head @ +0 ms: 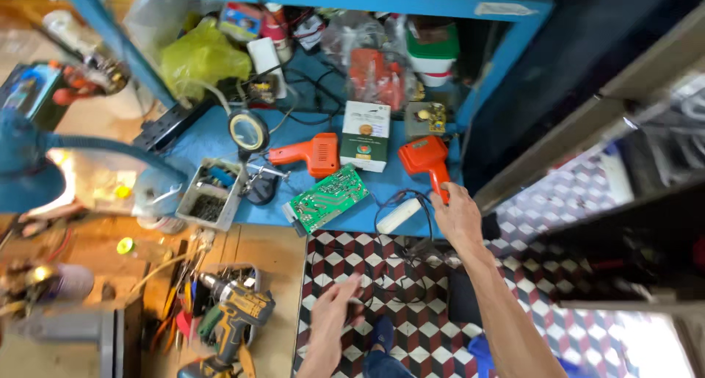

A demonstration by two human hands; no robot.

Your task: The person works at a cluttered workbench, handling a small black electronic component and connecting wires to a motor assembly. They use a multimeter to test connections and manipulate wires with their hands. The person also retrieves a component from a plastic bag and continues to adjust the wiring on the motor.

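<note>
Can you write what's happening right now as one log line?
right hand: holds orange soldering gun | left hand: open, blurred, empty | green circuit board: on blue bench

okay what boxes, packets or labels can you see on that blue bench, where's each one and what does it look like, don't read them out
Carton: upright at the bench's middle, between two orange tools; white and green with a round emblem.
Bagged packets: behind the carton; red contents in clear plastic.
Yellow bag: back left; crumpled plastic.
Pale label: stuck on the blue frame's top edge, right; rectangular strip.
Right hand: on the right orange tool's handle.
</note>
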